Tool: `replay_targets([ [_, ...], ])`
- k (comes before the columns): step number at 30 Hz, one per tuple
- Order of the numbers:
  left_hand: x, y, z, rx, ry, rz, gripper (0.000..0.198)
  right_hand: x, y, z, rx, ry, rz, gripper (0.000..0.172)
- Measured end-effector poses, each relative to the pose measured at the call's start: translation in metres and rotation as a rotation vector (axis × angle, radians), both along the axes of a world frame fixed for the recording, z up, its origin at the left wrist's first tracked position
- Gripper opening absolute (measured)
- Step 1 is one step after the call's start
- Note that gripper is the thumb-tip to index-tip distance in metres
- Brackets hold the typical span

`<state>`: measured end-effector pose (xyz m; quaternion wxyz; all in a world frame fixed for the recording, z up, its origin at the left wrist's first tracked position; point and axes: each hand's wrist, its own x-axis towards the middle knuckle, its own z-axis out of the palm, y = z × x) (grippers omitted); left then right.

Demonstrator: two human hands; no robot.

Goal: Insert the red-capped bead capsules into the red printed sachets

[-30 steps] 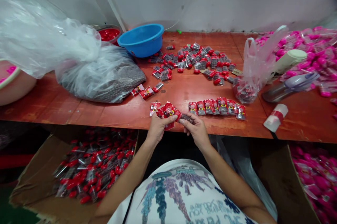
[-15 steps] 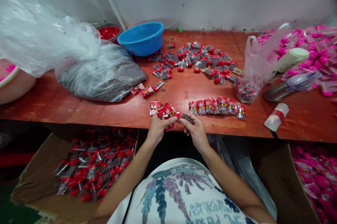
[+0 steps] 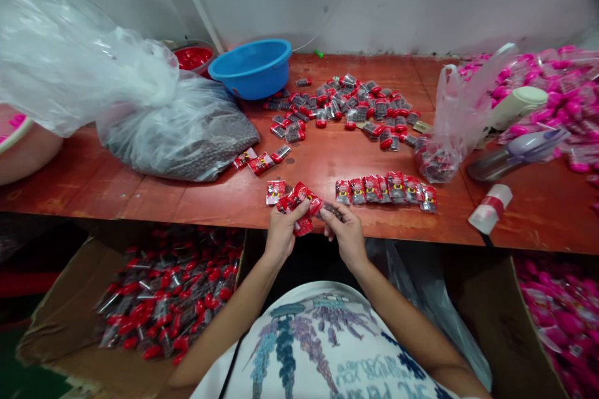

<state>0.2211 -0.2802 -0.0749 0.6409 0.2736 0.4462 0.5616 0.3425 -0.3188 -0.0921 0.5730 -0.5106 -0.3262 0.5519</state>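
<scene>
Red printed plastic packets (image 3: 300,198) are pinched in my left hand (image 3: 281,231), overlapping one another at the table's front edge. My right hand (image 3: 346,230) grips a small dark-filled clear container (image 3: 332,210) at the right end of these packets; its fingers cover most of it. Whether the container sits inside a packet I cannot tell. Just beyond my left hand lies one red packet (image 3: 276,190). To the right of my hands, several filled red packets (image 3: 372,188) lie in an overlapping row.
Behind are a heap of red-capped containers (image 3: 350,99), a blue basin (image 3: 253,71) and a bulging clear bag (image 3: 182,130). At right lie a bottle (image 3: 515,152), a white roll (image 3: 491,208) and pink-capped containers (image 3: 556,87). Below left stands a cardboard box (image 3: 70,299).
The packets in my left hand have tilted and spread slightly. Both hands stay close together at nearly the same place.
</scene>
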Motion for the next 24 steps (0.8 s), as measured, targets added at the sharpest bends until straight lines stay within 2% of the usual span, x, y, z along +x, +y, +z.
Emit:
replay_targets([
  [7, -0.003, -0.0012, 0.004, 0.053, 0.075, 0.033, 0.022, 0.0005, -0.0029, 0.0046, 0.096, -0.148, -0.042, 0.03],
  [10, -0.0019, -0.003, 0.0062, 0.053, 0.094, 0.008, 0.025, -0.0003, -0.0016, 0.003, 0.052, -0.068, -0.033, 0.031],
  [15, -0.0011, -0.0053, 0.008, 0.038, 0.085, -0.047, 0.042, -0.0025, 0.0007, 0.0, -0.026, 0.096, -0.023, 0.033],
  [24, -0.0027, -0.0059, 0.0041, 0.01, 0.017, -0.116, 0.033, -0.0065, -0.0044, -0.0004, 0.059, 0.006, -0.095, 0.034],
])
